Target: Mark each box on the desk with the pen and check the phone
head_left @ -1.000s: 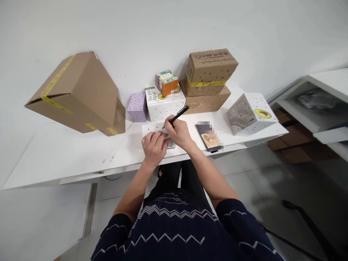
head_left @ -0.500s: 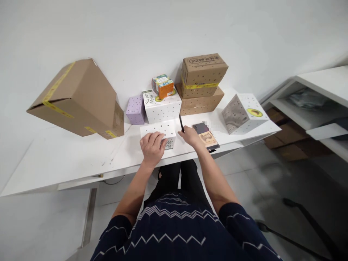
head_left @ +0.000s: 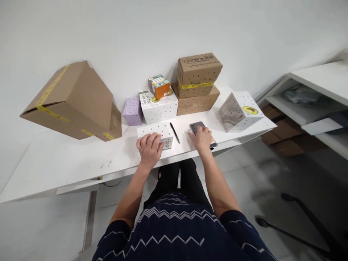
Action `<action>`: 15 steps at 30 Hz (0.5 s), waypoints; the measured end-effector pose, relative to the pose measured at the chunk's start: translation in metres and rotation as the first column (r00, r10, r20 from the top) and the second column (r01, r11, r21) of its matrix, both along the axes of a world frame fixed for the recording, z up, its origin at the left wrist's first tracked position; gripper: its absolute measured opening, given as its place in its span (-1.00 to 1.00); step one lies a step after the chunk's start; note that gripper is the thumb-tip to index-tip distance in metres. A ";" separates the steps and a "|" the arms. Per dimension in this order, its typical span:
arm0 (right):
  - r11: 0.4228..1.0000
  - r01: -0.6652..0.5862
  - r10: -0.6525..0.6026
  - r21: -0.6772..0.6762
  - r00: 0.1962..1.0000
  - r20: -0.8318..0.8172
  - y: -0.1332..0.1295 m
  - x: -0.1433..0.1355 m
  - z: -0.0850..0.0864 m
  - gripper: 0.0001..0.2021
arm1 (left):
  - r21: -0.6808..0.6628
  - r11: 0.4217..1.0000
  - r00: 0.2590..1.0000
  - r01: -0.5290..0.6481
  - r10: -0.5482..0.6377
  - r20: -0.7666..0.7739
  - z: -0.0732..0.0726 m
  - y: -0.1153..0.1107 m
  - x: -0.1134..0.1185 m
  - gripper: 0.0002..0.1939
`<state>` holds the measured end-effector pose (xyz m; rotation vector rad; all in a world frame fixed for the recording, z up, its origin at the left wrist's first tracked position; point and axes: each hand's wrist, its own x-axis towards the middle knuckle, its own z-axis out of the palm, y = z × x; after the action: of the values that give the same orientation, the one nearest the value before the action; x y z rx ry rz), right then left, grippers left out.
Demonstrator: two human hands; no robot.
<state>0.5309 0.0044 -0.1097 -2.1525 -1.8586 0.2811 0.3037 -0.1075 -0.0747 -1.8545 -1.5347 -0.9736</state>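
On flat dotted box (head_left: 156, 131), left hand (head_left: 149, 146) rests.

On your white table (head_left: 67, 156) lies a white box (head_left: 156, 131) with black dots and a black pen (head_left: 174, 132). Far left is a plain brown carton (head_left: 73, 101) with yellow tape; farther back, a lilac dotted box (head_left: 132, 111) and an orange-and-green box (head_left: 159, 86). Your sleeves (head_left: 179, 232) are navy with white zigzags.
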 end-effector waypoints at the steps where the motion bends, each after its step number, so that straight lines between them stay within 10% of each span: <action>1: 0.999 0.051 -0.051 0.003 0.998 0.027 -0.001 0.008 -0.001 -0.39 | -0.001 1.000 1.000 0.000 0.000 0.016 -0.002 0.001 0.000 -0.66; 11: 0.995 0.083 -0.086 -0.062 0.995 -0.046 0.002 0.023 -0.008 -0.39 | -0.048 0.998 0.980 -0.034 0.043 0.193 -0.010 0.011 0.010 -0.73; 15: 0.992 0.100 -0.125 -0.081 0.893 -0.432 -0.002 0.038 0.001 -0.34 | -0.026 0.999 0.982 -0.027 0.032 0.188 -0.011 0.009 0.010 -0.72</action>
<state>0.5684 0.0022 -0.1088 -2.0108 -1.4812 0.7338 0.3133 -0.0980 -0.0856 -1.7922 -1.6847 -1.1505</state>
